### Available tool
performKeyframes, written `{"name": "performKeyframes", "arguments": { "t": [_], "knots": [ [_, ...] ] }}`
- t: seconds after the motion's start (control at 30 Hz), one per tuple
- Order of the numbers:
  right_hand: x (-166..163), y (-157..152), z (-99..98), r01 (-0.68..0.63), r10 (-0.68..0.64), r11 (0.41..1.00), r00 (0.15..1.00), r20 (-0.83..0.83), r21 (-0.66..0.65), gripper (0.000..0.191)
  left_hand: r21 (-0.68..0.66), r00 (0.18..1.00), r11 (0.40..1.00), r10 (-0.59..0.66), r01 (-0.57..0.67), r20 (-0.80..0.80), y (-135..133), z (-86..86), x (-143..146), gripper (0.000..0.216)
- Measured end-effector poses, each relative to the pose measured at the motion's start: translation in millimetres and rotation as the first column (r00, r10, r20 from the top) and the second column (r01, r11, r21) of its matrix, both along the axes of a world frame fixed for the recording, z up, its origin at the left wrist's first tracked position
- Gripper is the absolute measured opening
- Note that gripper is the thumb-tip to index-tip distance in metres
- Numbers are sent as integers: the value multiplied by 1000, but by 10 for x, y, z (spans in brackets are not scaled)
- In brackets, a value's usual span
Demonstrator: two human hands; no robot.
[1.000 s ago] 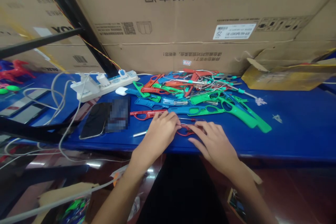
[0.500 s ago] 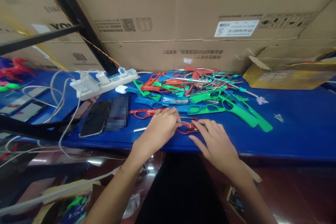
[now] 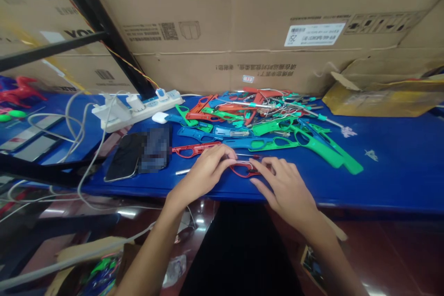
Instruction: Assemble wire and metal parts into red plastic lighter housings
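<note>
A red long-reach lighter casing (image 3: 240, 172) with a looped trigger opening lies between my hands near the table's front edge. Thin white wires (image 3: 244, 163) run along its upper side. My left hand (image 3: 210, 169) closes thumb and forefinger at the casing's left end, where the wires pass; its exact hold is partly hidden. A metal tube (image 3: 182, 172) sticks out to the left from under this hand. My right hand (image 3: 286, 182) grips the right end of the casing between thumb and fingers. Just behind lies another red casing (image 3: 189, 150).
Farther back lies a pile of green, blue and red lighter parts (image 3: 256, 108). Green casings (image 3: 322, 150) extend to the right. Phones (image 3: 122, 157) and a white power strip (image 3: 145, 112) are at left. A yellow-taped carton (image 3: 378, 99) stands back right; large cardboard boxes (image 3: 222, 23) form the back.
My left hand has shifted slightly, its thumb now stretched toward the casing and wires. The right hand stays nearly in place on the casing.
</note>
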State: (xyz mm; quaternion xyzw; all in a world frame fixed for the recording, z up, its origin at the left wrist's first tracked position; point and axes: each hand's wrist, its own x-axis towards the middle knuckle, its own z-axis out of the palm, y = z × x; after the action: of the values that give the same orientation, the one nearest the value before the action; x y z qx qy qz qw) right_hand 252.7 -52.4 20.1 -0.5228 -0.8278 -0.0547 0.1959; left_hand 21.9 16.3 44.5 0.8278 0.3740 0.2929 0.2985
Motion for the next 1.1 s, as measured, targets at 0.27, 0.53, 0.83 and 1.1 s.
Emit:
{"name": "performKeyframes", "arguments": {
  "t": [0.27,0.53,0.83,1.1],
  "knots": [
    [11,-1,-22,-12,12,1000,1000,-9,-16,39,107,996,992,78,-72,-52,-53,-94,97,6],
    [10,5,-20,-23,23,1000,1000,-9,-10,36,158,997,986,59,-50,-57,-81,-55,103,2],
    [9,-1,-7,-30,30,1000,1000,-8,8,39,214,994,977,19,4,-106,-100,-46,76,4],
    [0,-5,6,-35,34,999,999,-32,-5,37,229,991,973,33,-2,-131,-121,-34,87,12]
  ]
}}
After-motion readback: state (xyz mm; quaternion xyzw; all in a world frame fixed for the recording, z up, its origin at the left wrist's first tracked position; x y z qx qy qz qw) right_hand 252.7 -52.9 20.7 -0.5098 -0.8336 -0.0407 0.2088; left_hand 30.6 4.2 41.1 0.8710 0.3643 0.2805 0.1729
